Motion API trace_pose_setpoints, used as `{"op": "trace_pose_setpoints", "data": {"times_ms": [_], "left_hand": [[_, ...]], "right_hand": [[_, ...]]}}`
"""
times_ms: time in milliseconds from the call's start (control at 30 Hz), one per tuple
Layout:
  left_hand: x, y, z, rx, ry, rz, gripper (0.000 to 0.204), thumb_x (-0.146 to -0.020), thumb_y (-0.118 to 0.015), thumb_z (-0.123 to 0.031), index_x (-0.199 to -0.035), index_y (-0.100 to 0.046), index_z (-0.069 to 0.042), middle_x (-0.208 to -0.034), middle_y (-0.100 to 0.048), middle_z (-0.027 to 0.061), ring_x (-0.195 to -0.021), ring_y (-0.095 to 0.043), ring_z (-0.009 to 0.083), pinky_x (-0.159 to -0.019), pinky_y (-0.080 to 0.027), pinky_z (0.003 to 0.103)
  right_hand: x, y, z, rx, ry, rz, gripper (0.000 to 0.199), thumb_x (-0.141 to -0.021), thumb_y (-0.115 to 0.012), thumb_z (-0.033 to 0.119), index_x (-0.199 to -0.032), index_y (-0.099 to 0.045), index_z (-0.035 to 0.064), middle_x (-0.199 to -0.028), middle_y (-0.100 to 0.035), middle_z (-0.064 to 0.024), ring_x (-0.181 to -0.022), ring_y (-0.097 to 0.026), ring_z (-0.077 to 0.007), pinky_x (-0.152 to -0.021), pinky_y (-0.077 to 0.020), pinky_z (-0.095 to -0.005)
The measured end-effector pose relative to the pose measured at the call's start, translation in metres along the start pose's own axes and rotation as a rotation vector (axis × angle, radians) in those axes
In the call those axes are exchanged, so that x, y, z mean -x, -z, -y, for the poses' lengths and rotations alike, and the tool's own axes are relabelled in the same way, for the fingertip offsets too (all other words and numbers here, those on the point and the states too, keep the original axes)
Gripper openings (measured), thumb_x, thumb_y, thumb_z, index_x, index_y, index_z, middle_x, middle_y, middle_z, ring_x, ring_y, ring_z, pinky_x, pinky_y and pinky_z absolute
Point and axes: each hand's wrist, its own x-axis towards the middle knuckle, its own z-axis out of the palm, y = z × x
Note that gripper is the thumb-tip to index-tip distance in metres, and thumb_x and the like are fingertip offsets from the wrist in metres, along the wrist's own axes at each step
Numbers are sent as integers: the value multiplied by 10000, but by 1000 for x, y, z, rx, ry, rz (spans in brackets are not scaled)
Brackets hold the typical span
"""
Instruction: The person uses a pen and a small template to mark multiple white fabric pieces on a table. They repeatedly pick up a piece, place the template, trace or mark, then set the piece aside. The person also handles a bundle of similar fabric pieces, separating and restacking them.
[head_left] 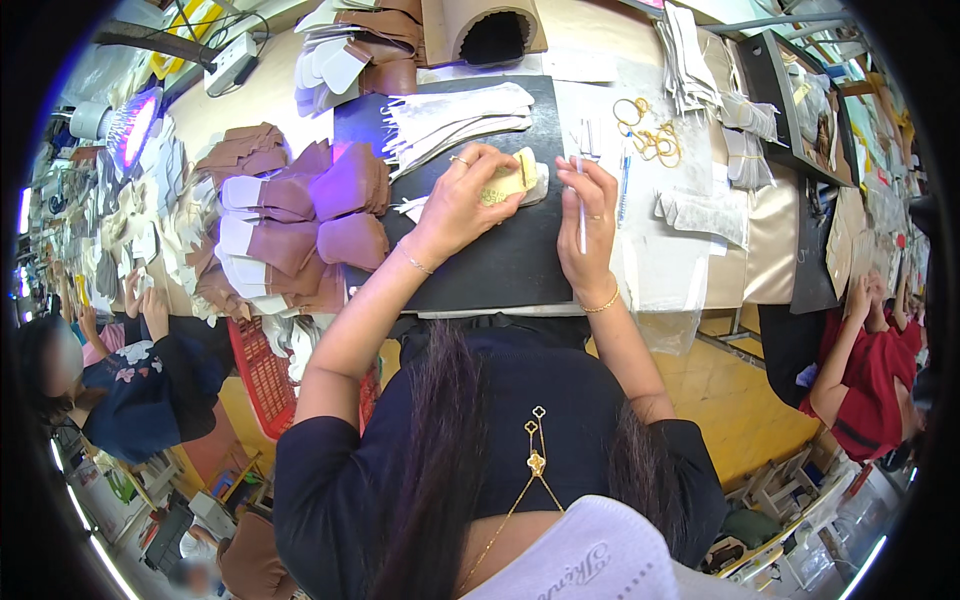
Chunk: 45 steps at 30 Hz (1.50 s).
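My left hand [465, 195] is closed on a small pale yellow piece [512, 180] with print on it, pinched between thumb and fingers. A whitish piece [541, 185] shows just behind it. Between the fingers of my right hand [590, 220] stands a thin white stick [583, 225], whose exact kind I cannot make out. Both hands are over a black mat [480, 275]. Beyond my left hand, on the mat, lies a stack of white glove-shaped pieces [470, 118] with narrow finger strips. Part of another white piece [410, 207] pokes out under my left wrist.
Stacks of brown and white leather pieces [290, 225] lie left of the mat. To the right are yellow rubber bands [655, 140], white bundles [703, 218] and a dark tray [800, 110]. A lit lamp [130, 130] stands far left. Co-workers sit on both sides.
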Motion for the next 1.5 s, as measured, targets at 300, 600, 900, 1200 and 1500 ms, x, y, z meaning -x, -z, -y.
{"op": "trace_pose_setpoints", "data": {"times_ms": [300,600,900,1200,1500], "left_hand": [[-6,31,-36,-73,-19,-207,383,-742,-848,-84,-1084,-677,-53,-1061,-634,116,-956,-661,273,-826,-548,371],[-72,108,-45,-58,-232,-342,388,-732,-876,-118,-1076,-701,-73,-1056,-657,91,-981,-670,238,-815,-557,350],[-97,44,30,-437,-46,191,229,-852,-751,-290,-973,-750,-96,-1031,-705,104,-1005,-665,326,-873,-533,414],[-6,15,-14,-291,-180,125,177,-824,-773,-231,-945,-773,-101,-1058,-707,84,-980,-654,268,-847,-511,395],[3,-9,-6,-358,-200,107,176,-801,-802,-214,-937,-789,-102,-1062,-707,49,-963,-625,229,-820,-455,362]], "right_hand": [[11,-7,-4,164,47,142,275,-942,-638,37,-1205,-601,106,-1223,-594,-147,-1036,-611,-336,-901,-475,-425],[5,-6,0,290,157,159,324,-896,-684,35,-1196,-605,126,-1199,-622,-98,-1050,-619,-267,-916,-429,-405],[2,11,11,165,132,35,229,-952,-630,60,-1172,-607,116,-1206,-653,-95,-1082,-604,-259,-957,-400,-391],[-8,27,2,76,26,-41,155,-1053,-522,154,-1157,-607,76,-1188,-693,-100,-1138,-589,-247,-986,-397,-367],[-3,29,7,121,8,56,203,-1090,-440,153,-1194,-574,40,-1257,-582,-162,-1147,-639,-269,-1039,-472,-380]]}}
